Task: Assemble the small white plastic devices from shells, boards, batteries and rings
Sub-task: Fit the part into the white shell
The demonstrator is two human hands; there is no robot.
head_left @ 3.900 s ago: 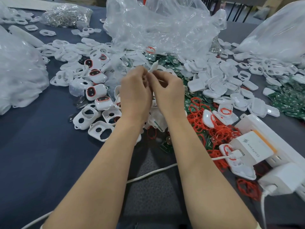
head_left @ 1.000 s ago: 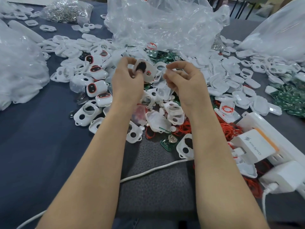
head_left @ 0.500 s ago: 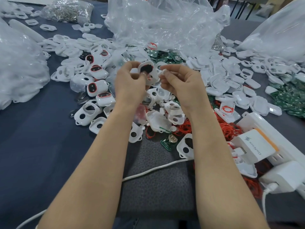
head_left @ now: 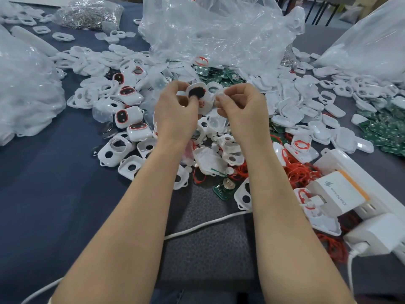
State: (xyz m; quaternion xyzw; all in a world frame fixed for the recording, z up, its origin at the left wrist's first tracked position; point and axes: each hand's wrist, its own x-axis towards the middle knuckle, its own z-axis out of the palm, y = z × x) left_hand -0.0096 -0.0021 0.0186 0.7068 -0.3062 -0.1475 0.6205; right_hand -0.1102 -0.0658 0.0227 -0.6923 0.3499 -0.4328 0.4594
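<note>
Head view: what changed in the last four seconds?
The hands, pressed together at first, parted; the left hand came away holding a white shell with a dark opening. Since then the right hand, pinching a small pale piece, has closed back in beside the shell. Left grip, parts piles and charger unchanged.

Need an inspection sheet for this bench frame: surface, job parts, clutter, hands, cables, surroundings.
Surface: dark blue table cover, grey mat at the near edge.
Job's things: white shells heaped across the middle and right; green boards; red rings; closed units with red-rimmed windows at left.
Clutter: clear plastic bags behind and at both sides; bag of metal parts far left.
Hands: left hand pinches the held shell; right hand pinches a small pale piece beside it, kind unclear.
Cables: white cable across the mat; power strip with chargers at right.
Surroundings: dark furniture legs beyond the table.
</note>
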